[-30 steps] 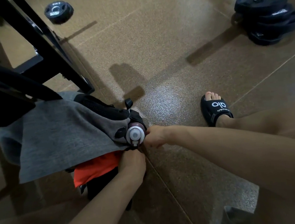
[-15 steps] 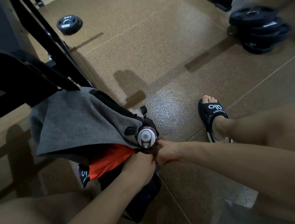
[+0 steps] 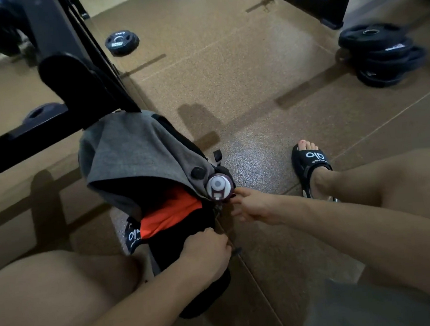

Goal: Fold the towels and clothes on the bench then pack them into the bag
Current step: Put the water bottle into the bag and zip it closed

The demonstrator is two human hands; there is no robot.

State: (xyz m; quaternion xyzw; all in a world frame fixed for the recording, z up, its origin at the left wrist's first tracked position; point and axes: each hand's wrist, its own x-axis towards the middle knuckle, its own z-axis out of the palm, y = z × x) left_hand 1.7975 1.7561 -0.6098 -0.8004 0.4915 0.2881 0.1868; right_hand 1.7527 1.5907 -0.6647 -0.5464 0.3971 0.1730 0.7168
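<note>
Speckled brown gym floor [image 3: 267, 86] fills the frame, with the black bag [image 3: 189, 244] at centre, grey towel [image 3: 136, 153] and orange garment [image 3: 171, 212] spilling from its mouth. Left hand [image 3: 208, 251] grips the bag's edge; right hand [image 3: 256, 206] pinches near the bottle cap [image 3: 218, 187].

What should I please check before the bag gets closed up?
1. Bag held steady: ok, the left hand grips its black front edge.
2. Right hand on the closure: cannot tell, it pinches something small at the bag's side below the bottle.
3. Orange garment fully inside: not ok, it bulges out of the opening.
4. Grey cloth packed: not ok, it drapes over the bag's top.
5. Bottle seated: ok, it stands in the bag's side, cap up.
6. Floor near the bag free of clothes: ok.
</note>
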